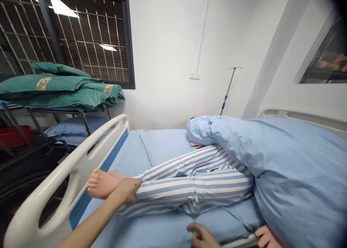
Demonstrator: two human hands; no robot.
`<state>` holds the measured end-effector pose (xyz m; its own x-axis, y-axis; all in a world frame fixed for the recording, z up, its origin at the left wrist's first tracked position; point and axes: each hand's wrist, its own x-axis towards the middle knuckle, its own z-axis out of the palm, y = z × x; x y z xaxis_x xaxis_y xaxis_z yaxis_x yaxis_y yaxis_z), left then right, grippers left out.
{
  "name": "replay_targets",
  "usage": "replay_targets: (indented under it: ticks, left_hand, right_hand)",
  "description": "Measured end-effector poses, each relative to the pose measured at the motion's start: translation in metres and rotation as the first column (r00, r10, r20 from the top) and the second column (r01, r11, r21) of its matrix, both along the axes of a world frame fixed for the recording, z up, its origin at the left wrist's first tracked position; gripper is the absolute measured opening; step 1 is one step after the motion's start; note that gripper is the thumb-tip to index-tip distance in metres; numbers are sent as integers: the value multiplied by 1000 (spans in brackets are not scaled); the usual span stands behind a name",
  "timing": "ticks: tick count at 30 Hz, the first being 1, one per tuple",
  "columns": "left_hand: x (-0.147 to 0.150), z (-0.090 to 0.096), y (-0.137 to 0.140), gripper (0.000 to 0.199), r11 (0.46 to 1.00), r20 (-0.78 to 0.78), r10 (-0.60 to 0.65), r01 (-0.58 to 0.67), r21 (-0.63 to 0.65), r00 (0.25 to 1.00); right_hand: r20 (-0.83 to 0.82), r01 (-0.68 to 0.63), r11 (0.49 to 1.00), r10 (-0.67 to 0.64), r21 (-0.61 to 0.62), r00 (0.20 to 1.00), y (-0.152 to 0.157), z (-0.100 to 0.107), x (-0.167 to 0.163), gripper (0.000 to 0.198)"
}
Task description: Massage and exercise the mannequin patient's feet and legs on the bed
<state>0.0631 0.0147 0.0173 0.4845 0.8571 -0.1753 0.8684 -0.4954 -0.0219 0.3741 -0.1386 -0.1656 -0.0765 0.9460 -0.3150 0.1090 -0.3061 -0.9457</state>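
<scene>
A manikin-like figure lies on the bed in blue-and-white striped trousers [195, 188]. Its smooth bare foot [101, 184] points toward the footboard, and the second foot is mostly hidden behind it. My left hand [131, 189] is closed around the nearer lower leg at the trouser cuff, just above the ankle; some of its fingers are out of sight. Low in the view, my right hand [202, 235] hovers by the near mattress edge, index finger stretched out, holding nothing. A bunched light-blue quilt [271, 150] covers the figure's upper body, with one figure's hand [268, 236] poking out beneath it.
A cream footboard [81, 161] rises at the left, and a headboard [306, 118] shows behind the quilt. An IV pole [227, 92] stands by the wall. Green folded bedding [62, 90] lies on a rack under the barred window. Below sits a red basin [16, 135].
</scene>
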Motion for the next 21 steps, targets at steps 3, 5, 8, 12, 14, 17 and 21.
replay_targets:
  ticks: [3,5,8,12,14,17,21]
  left_hand:
    - [3,26,-3,48,990,-142,-92,105,91,986]
    - [6,39,-7,47,988,-178,-79,101,117,981]
    - [9,45,-13,50,990,-190,-45,69,121,981]
    - [5,32,-21,53,994,-144,6,10,110,989]
    - [3,19,-27,56,997,-87,47,-40,72,995]
    - [6,-6,-35,59,993,6,114,-114,-3,993]
    - [22,-41,-41,62,985,80,171,-170,-14,982]
  right_hand:
    - [-120,100,995,-99,10,988,30,10,-7,50]
    - [-229,238,971,-237,-26,944,54,19,-8,43]
    - [-443,411,905,-413,-106,796,76,27,-4,29]
    - [-718,357,929,-313,-95,622,70,30,8,22]
    - [-778,340,937,-270,-78,567,62,37,15,18]
    - [-788,338,941,-232,-32,570,50,59,28,21]
    - [-770,239,970,-126,35,626,44,94,37,24]
